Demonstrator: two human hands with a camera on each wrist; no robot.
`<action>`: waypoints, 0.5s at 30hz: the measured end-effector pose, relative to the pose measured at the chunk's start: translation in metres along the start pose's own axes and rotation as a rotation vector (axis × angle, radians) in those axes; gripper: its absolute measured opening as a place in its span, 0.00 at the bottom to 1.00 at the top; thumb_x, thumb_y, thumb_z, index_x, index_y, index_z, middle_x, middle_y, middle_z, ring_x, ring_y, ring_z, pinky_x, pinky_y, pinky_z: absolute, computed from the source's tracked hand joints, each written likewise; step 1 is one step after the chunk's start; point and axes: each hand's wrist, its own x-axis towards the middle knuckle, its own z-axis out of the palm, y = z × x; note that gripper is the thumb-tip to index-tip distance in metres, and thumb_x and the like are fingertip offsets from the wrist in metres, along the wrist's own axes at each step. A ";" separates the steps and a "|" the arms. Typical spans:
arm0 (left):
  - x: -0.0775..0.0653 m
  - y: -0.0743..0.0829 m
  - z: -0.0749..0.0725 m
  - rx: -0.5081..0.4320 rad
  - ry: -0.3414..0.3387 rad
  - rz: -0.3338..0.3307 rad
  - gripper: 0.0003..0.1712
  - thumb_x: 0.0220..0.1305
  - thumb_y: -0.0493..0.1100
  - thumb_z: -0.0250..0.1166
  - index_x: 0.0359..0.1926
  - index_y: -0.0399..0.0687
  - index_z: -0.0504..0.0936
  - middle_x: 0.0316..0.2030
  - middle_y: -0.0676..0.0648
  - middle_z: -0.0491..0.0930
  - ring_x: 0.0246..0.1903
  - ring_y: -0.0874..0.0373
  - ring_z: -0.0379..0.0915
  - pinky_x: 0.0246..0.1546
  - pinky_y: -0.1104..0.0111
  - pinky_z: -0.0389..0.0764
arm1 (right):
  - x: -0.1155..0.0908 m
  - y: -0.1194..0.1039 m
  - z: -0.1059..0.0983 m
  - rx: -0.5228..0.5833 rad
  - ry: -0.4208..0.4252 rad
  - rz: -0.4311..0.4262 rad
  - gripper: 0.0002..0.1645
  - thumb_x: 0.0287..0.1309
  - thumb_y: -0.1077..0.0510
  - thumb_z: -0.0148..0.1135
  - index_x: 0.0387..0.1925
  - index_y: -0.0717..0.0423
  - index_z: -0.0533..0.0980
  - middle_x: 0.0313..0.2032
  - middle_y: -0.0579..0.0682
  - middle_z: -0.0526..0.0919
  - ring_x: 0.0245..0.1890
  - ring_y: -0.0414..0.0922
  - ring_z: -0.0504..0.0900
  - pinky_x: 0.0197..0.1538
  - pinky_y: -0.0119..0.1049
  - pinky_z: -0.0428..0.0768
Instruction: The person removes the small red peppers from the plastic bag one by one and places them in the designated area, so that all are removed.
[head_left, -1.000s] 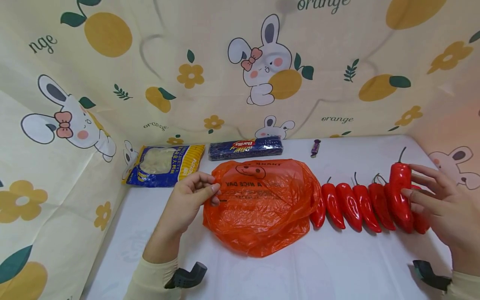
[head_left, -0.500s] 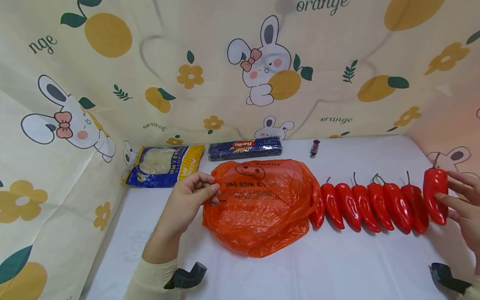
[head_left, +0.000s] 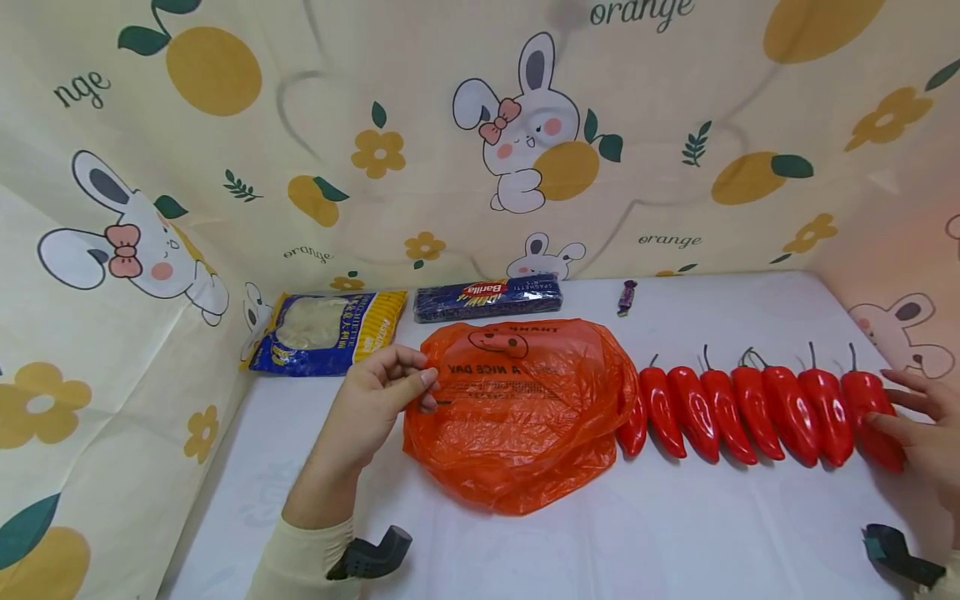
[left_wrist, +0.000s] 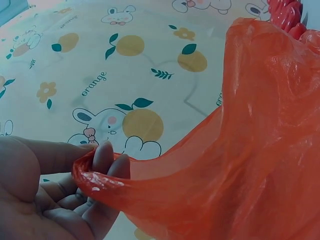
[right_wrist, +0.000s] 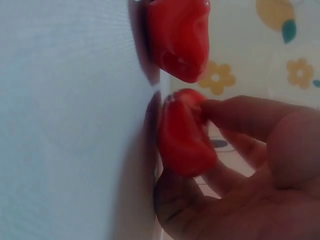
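My left hand (head_left: 390, 392) pinches the left edge of an orange-red plastic bag (head_left: 517, 417), its rim bunched between thumb and fingers in the left wrist view. At the far right my right hand (head_left: 926, 425) holds a glossy red chili pepper (head_left: 870, 408) by its sides, low at the table, stem pointing away. In the right wrist view the thumb and fingers curl round that same pepper (right_wrist: 185, 135). A row of several red chili peppers (head_left: 750, 417) runs from the bag's right side to the held one; the leftmost is partly hidden by the bag.
Behind the bag lie a dark blue Barilla spaghetti pack (head_left: 487, 298) and a blue-yellow pasta bag (head_left: 322, 333). A small purple wrapped candy (head_left: 627, 297) sits at the back right. Printed cloth walls (head_left: 420, 100) enclose the white table (head_left: 637, 533).
My right hand has carried the pepper rightward over the row, then lowered it at the row's right end. My left hand and the bag have stayed put.
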 end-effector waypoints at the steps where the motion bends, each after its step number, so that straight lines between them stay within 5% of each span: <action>1: 0.000 0.000 0.000 -0.002 0.000 0.001 0.08 0.78 0.31 0.66 0.52 0.30 0.79 0.39 0.35 0.82 0.35 0.49 0.86 0.44 0.65 0.89 | 0.001 0.001 0.001 -0.017 -0.008 -0.008 0.46 0.82 0.63 0.53 0.89 0.36 0.47 0.78 0.81 0.49 0.70 0.81 0.57 0.27 0.15 0.73; 7: 0.000 -0.001 -0.001 -0.007 0.003 0.011 0.08 0.78 0.31 0.66 0.52 0.29 0.79 0.38 0.36 0.82 0.34 0.50 0.85 0.43 0.65 0.89 | 0.002 -0.002 0.001 -0.026 -0.009 -0.002 0.44 0.83 0.60 0.52 0.89 0.41 0.46 0.76 0.84 0.51 0.65 0.86 0.59 0.24 0.16 0.73; 10: 0.000 0.000 -0.001 -0.007 0.003 0.020 0.08 0.78 0.31 0.66 0.51 0.29 0.79 0.38 0.36 0.81 0.34 0.50 0.85 0.43 0.65 0.89 | 0.003 -0.002 0.001 -0.010 0.009 0.014 0.43 0.84 0.58 0.51 0.89 0.41 0.47 0.76 0.83 0.51 0.56 0.71 0.71 0.24 0.16 0.73; 15: 0.000 0.000 -0.001 -0.007 0.007 0.040 0.09 0.78 0.33 0.66 0.51 0.30 0.80 0.38 0.36 0.81 0.36 0.49 0.85 0.45 0.64 0.89 | 0.003 -0.010 0.000 0.003 0.055 0.082 0.41 0.85 0.52 0.49 0.89 0.42 0.47 0.78 0.80 0.51 0.48 0.55 0.70 0.25 0.15 0.72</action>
